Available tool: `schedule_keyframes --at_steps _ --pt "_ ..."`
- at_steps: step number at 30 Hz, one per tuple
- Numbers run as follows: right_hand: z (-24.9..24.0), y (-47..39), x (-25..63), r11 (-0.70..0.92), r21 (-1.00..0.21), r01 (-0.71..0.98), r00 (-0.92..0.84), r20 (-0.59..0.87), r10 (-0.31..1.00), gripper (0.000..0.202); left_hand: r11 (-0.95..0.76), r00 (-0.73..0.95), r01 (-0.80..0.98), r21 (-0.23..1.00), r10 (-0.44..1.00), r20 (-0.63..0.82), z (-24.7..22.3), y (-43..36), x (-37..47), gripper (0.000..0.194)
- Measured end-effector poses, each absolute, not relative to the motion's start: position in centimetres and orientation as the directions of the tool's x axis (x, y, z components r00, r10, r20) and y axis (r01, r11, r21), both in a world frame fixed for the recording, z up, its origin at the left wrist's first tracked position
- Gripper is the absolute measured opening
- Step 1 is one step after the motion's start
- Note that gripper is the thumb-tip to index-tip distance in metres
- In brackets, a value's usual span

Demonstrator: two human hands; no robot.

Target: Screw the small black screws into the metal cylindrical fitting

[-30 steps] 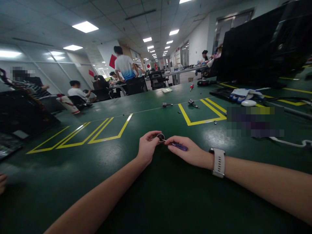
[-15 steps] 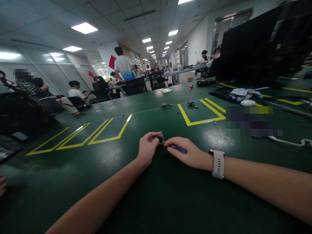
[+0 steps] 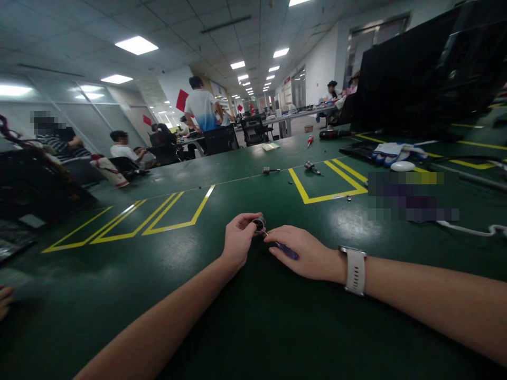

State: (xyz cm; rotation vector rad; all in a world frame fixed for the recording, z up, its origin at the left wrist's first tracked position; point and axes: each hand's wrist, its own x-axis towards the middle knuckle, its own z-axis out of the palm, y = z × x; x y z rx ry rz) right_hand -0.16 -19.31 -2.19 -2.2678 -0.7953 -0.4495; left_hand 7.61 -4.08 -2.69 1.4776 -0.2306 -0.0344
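Just above the green table, my left hand (image 3: 237, 241) grips a small round metal housing (image 3: 260, 223) between thumb and fingers. The open end of the housing faces right, and its inside looks dark. My right hand (image 3: 308, 254) is closed around a screwdriver (image 3: 287, 250) with a translucent purple handle. Its thin shaft points left and reaches the housing's opening; whether the tip touches anything inside I cannot tell. A watch with a pale strap (image 3: 356, 272) is on my right wrist.
Beyond my hands lie two metal parts with shafts, one (image 3: 269, 170) left of the other (image 3: 312, 168). A tiny metal piece (image 3: 349, 198), white-and-blue gloves (image 3: 396, 153) and a white mouse (image 3: 402, 167) are to the right. Another person's hand (image 3: 5, 302) shows at the left edge.
My right hand and the screwdriver have shifted slightly left and down, with the shaft now angled more steeply up to the housing. My left hand has barely moved.
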Motion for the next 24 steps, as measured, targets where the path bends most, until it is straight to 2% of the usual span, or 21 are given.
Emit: schedule_keyframes --at_steps 10,24 --pt "-2.03 -19.18 -0.12 -0.611 -0.477 0.632 0.772 0.46 0.439 0.025 0.1 0.981 -0.098 0.99 -0.158 0.113 -2.76 -4.08 7.81 0.018" --pt "-2.39 -19.26 0.07 -0.618 -0.427 0.66 0.744 0.484 0.461 0.026 0.117 0.983 -0.114 0.987 -0.133 0.13 -2.86 -4.14 7.78 0.015"
